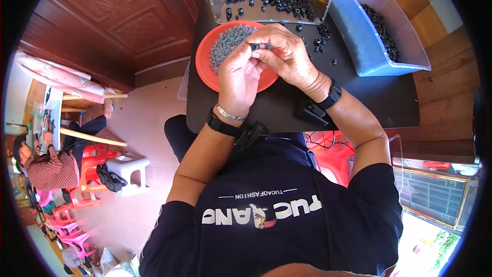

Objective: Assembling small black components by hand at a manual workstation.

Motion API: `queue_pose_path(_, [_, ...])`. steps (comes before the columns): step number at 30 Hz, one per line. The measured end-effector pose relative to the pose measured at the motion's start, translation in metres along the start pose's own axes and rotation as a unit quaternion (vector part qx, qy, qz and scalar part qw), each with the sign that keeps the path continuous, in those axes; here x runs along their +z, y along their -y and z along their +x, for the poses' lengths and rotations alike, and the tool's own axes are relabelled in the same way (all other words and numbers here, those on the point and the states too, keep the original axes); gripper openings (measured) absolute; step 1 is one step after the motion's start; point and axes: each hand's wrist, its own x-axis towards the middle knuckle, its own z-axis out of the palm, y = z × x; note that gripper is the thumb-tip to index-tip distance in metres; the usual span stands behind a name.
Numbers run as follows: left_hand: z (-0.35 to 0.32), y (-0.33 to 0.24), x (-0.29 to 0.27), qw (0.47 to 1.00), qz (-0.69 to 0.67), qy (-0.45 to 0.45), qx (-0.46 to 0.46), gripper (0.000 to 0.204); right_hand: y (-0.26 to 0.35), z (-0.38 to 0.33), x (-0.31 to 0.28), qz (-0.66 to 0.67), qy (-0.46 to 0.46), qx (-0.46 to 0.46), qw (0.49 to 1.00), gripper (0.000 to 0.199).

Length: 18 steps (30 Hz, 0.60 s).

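Over a round orange-red dish (pixel 203 72), my two hands meet with fingertips pinched. My left hand (pixel 239 76) is closed on a small black cylindrical part (pixel 254 46), held between thumb and finger. Right beside it, my right hand (pixel 289 55) pinches a tiny greyish piece (pixel 270 46), too small to name for certain. A heap of small grey metal pieces (pixel 225 46) fills much of the dish, partly hidden behind my hands. Loose black parts (pixel 322 38) lie on the dark table (pixel 379 100) to the right of the dish.
A clear bin (pixel 266 15) at the back holds many black parts. On the right, a bluish translucent bin (pixel 359 46) contains more. Far left, another person (pixel 54 169) sits working near red and white stools (pixel 130 169). A wooden door (pixel 113 25) stands at upper left.
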Motion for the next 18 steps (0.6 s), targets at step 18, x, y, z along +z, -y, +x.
queue_pose_path(18, [0.002, -0.007, -0.008, 0.998, -0.004, -0.059, -0.025, 0.016, 0.052, 0.045, -0.145, -0.505, -0.260, 0.118, 0.815, 0.033])
